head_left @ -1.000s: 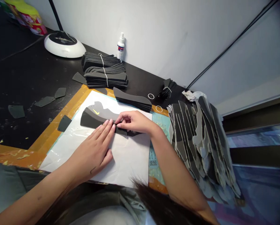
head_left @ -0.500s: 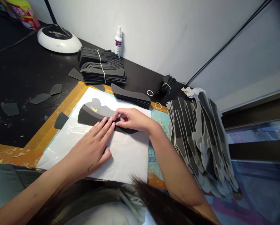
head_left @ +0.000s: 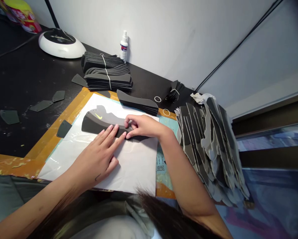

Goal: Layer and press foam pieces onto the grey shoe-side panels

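A dark grey shoe-upper piece (head_left: 95, 122) with a small yellow swoosh lies on a white sheet (head_left: 134, 162). My left hand (head_left: 99, 157) rests flat on the sheet, fingers stretched out, with its fingertips pressing the piece's lower edge. My right hand (head_left: 142, 126) lies over the right part of the piece, fingers curled and pressing down on it beside the left fingertips. A lighter grey piece (head_left: 114, 116) shows underneath at the top.
A fanned pile of grey cut pieces (head_left: 208, 146) lies at the right. Banded black stacks (head_left: 106, 73) and a loose stack (head_left: 137, 103) sit behind the sheet. A white spray bottle (head_left: 124, 46), a white round device (head_left: 61, 43), rubber bands (head_left: 157, 99) and scattered dark scraps (head_left: 41, 105) are on the black table.
My right hand's fingers have slid slightly left and down along the piece. My left hand's fingers have spread a little. The camera view has shifted slightly.
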`<action>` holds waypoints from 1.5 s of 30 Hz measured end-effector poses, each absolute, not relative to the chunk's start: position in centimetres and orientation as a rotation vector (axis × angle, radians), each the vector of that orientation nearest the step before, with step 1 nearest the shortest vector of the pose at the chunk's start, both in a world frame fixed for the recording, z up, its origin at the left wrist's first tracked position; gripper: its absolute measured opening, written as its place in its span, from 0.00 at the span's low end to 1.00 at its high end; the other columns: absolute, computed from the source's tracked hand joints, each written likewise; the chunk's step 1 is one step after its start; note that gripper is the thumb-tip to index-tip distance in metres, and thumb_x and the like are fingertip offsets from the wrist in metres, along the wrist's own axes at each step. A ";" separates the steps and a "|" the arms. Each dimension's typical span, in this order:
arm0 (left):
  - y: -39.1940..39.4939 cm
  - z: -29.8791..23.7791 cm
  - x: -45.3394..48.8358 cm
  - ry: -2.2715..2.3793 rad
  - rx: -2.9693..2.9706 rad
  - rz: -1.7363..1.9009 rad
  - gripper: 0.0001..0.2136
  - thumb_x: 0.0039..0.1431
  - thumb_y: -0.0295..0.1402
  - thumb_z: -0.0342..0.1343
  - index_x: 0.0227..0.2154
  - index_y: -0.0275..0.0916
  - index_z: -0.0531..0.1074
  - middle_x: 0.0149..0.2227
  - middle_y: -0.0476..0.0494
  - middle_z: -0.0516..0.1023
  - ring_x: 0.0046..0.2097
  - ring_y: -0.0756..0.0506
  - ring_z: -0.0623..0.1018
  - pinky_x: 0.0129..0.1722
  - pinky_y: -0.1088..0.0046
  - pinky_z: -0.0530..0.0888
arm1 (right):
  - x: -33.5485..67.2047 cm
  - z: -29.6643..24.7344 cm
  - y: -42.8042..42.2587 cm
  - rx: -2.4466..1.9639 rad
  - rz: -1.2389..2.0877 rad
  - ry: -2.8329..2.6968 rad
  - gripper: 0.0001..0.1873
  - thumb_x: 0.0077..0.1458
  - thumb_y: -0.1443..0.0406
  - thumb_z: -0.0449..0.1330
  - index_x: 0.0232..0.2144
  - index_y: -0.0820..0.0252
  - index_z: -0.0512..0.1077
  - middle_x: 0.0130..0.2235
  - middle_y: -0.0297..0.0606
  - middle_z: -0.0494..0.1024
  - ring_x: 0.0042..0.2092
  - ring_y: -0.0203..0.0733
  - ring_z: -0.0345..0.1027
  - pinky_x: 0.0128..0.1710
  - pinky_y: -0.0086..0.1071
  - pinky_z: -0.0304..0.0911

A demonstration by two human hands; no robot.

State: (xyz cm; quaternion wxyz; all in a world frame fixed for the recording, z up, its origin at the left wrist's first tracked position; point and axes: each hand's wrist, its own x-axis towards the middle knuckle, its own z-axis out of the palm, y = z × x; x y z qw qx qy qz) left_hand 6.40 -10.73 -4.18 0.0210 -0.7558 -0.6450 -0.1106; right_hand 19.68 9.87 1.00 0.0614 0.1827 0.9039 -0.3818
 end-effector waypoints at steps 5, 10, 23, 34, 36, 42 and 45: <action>-10.8 -4.2 6.2 -2.024 -2.371 -0.363 0.30 0.66 0.32 0.46 0.70 0.30 0.61 0.72 0.28 0.57 0.73 0.30 0.57 0.70 0.49 0.61 | 20.0 1.0 10.0 0.508 -1.167 2.696 0.17 0.53 0.63 0.72 0.42 0.55 0.70 0.28 0.24 0.67 0.32 0.35 0.60 0.35 0.30 0.49; -10.6 -3.7 6.2 -2.049 -2.384 -0.368 0.29 0.67 0.34 0.48 0.69 0.30 0.62 0.72 0.28 0.58 0.73 0.31 0.57 0.71 0.51 0.60 | 20.1 1.3 9.5 0.484 -1.128 2.687 0.19 0.53 0.62 0.70 0.44 0.55 0.68 0.29 0.24 0.66 0.32 0.36 0.61 0.34 0.30 0.50; -12.0 -1.2 1.0 -2.494 -1.801 -0.741 0.20 0.71 0.42 0.44 0.57 0.44 0.74 0.60 0.42 0.74 0.61 0.33 0.73 0.60 0.56 0.72 | 20.1 1.6 8.0 0.695 -0.767 2.943 0.21 0.55 0.52 0.72 0.44 0.54 0.70 0.32 0.31 0.75 0.34 0.41 0.66 0.34 0.32 0.50; -11.1 -2.9 -2.7 -2.564 -1.653 -0.695 0.20 0.69 0.48 0.48 0.50 0.42 0.78 0.46 0.34 0.78 0.50 0.31 0.75 0.49 0.54 0.71 | 18.5 -0.2 6.1 0.793 -0.406 3.172 0.32 0.51 0.45 0.72 0.48 0.60 0.70 0.51 0.47 0.72 0.52 0.55 0.65 0.51 0.43 0.61; -11.0 -3.0 -2.9 -2.575 -1.651 -0.827 0.20 0.66 0.49 0.52 0.50 0.42 0.78 0.48 0.35 0.78 0.52 0.31 0.74 0.51 0.54 0.70 | 18.4 -0.5 6.4 0.817 -0.529 3.225 0.32 0.47 0.49 0.75 0.46 0.58 0.68 0.51 0.46 0.71 0.52 0.54 0.65 0.51 0.42 0.61; -10.7 -2.0 -2.0 -2.691 -1.433 -1.467 0.23 0.58 0.52 0.63 0.49 0.41 0.75 0.45 0.41 0.81 0.48 0.38 0.79 0.47 0.64 0.72 | 18.2 -1.3 7.2 0.875 -1.327 3.175 0.12 0.61 0.59 0.63 0.40 0.53 0.63 0.39 0.34 0.76 0.40 0.43 0.72 0.42 0.34 0.62; -10.4 -1.6 -1.7 -2.691 -1.332 -1.710 0.28 0.52 0.56 0.66 0.47 0.39 0.73 0.41 0.41 0.81 0.43 0.41 0.80 0.43 0.68 0.73 | 18.2 -1.1 7.1 0.907 -1.428 3.224 0.07 0.63 0.59 0.59 0.39 0.53 0.64 0.39 0.34 0.78 0.39 0.43 0.72 0.40 0.34 0.61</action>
